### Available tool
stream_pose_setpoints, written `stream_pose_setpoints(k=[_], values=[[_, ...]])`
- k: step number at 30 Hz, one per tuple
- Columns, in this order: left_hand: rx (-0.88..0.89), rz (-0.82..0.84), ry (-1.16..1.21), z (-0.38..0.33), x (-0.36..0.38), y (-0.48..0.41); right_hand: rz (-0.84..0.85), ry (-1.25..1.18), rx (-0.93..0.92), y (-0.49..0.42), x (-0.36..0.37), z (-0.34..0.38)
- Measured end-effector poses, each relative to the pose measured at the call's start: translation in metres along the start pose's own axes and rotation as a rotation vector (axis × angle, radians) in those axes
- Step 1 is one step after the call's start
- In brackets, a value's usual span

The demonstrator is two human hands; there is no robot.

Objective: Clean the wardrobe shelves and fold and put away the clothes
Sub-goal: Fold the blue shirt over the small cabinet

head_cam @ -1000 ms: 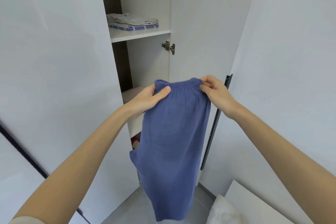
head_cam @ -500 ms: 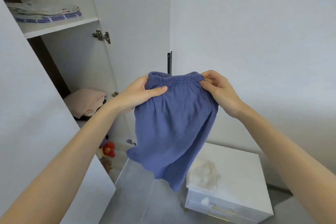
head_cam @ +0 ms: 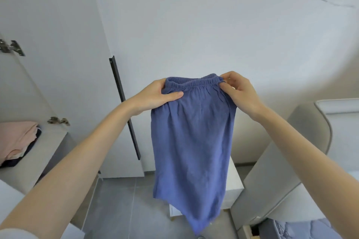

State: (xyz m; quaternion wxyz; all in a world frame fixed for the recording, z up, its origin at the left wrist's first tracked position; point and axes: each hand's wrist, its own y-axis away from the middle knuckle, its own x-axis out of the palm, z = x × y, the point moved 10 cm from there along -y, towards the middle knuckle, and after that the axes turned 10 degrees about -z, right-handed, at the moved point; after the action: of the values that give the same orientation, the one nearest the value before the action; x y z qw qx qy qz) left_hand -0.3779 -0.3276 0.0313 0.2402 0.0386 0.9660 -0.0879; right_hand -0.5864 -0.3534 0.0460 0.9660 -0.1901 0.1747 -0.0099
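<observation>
A pair of blue shorts (head_cam: 192, 141) with an elastic waistband hangs full length in front of me. My left hand (head_cam: 157, 97) grips the left end of the waistband, thumb across the front of the cloth. My right hand (head_cam: 239, 91) pinches the right end of the waistband. The fabric hangs down past a white bedside cabinet (head_cam: 236, 184). At the far left a wardrobe shelf (head_cam: 38, 153) holds a pile of pink and dark clothes (head_cam: 15, 139).
The open wardrobe door (head_cam: 81, 64) with a black vertical handle (head_cam: 124, 106) stands left of the shorts. A grey upholstered headboard (head_cam: 291, 161) and bed with blue bedding (head_cam: 310, 229) are at the right. Grey tiled floor (head_cam: 124, 209) lies below.
My view has swung right, away from the wardrobe toward the wall and the bed. Both hands keep hold of the waistband and the shorts have swung back to hang straight.
</observation>
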Motion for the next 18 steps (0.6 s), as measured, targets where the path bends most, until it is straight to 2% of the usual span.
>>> stream_pose_setpoints(k=[4,9,13,18], values=[[0.053,0.057,-0.127,0.011,0.037,-0.037,-0.057,0.13,0.059,-0.014,-0.023,-0.049],[0.147,0.009,-0.35,0.03,0.076,-0.098,-0.103,0.27,0.078,-0.046,-0.044,-0.099],[0.163,-0.051,-0.402,0.047,0.099,-0.159,-0.161,0.361,0.065,-0.087,-0.06,-0.139],[0.165,-0.128,-0.483,0.06,0.123,-0.237,-0.213,0.139,0.228,-0.147,-0.065,-0.201]])
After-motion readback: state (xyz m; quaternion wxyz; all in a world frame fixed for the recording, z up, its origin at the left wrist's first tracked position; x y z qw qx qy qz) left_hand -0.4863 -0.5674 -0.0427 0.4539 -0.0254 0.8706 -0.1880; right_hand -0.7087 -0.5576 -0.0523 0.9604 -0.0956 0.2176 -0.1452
